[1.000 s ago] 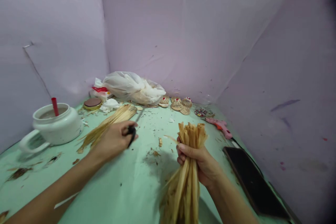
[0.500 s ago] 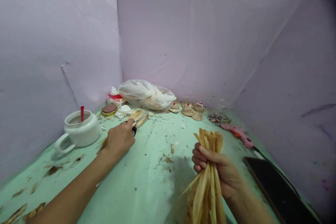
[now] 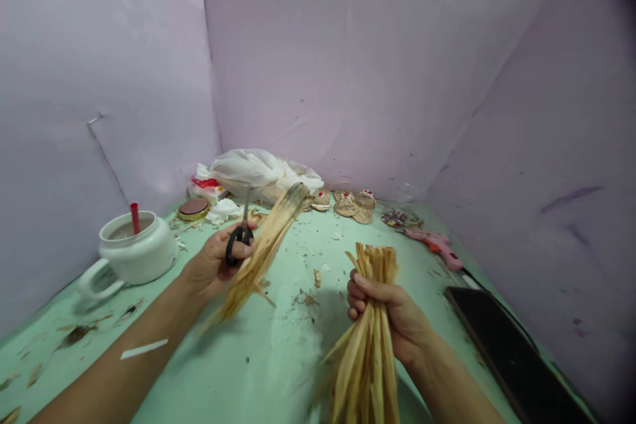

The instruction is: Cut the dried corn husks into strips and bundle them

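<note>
My left hand (image 3: pixel 218 262) is closed on black-handled scissors (image 3: pixel 240 238), whose blades point upward. Against the fingers of that same hand lies a slanting bundle of dried husk strips (image 3: pixel 271 235), raised off the table, its lower end smeared by motion. To the right, my right hand (image 3: pixel 380 308) is wrapped round a second, thicker bundle of dried husk strips (image 3: pixel 372 344). The trimmed end of this bundle stands up above the fist, and its long strips hang down past the bottom of the picture.
A white mug-like pot (image 3: pixel 139 255) with a red stick stands at left. Behind lie a plastic bag (image 3: pixel 263 172), a round tin (image 3: pixel 193 207) and small woven pieces (image 3: pixel 355 204). At right are a pink glue gun (image 3: pixel 437 245) and a dark phone-like slab (image 3: pixel 507 351). Scraps litter the green table (image 3: pixel 278 358).
My left hand has lifted the scissors and the slanting husk bundle off the table. The scissors have turned upright. My right hand keeps its hold; the whole view has shifted slightly.
</note>
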A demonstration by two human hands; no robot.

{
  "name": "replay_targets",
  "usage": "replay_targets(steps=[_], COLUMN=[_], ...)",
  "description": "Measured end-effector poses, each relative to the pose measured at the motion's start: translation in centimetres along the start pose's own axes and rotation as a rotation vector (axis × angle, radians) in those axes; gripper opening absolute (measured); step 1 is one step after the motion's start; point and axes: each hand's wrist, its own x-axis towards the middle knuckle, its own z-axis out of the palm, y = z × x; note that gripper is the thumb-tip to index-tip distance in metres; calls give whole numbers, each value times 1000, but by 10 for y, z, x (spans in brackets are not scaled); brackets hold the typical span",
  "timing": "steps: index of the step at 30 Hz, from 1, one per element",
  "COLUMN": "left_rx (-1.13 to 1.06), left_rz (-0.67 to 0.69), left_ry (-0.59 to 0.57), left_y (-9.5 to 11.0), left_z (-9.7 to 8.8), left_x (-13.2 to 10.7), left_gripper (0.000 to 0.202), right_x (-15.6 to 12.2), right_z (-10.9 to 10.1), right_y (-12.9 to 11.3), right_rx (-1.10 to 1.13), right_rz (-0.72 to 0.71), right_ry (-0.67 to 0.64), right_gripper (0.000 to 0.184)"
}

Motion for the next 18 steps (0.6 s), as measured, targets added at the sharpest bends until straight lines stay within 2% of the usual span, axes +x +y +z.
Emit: replay_targets(steps=[2, 4, 8, 10, 12, 14, 18], left_rx=[-155, -162, 320, 512, 604, 706, 1032], left_rz=[-136, -205, -174, -182, -180, -110, 182], left_ry=[-50, -89, -173, -153, -99, -42, 79], left_y=[-9, -19, -27, -26, -26, -26, -28], left_z=[6, 12, 22, 26, 27, 24, 14], left_x=[-6, -9, -9, -8, -6, -2, 2], left_gripper=[43, 44, 37, 34, 33, 30, 31], right_x=[2, 3, 2, 1, -1, -2, -3], right_z=[0, 1, 2, 2, 2, 1, -1], right_y=[3, 5, 2, -1, -6, -10, -13], right_rx=[2, 3, 22, 39, 60, 71, 29], right_rz=[2, -3, -36, -56, -69, -71, -80], right_ry=[47, 89, 73, 68, 77, 79, 81], right_gripper=[18, 17, 16, 16, 17, 18, 17])
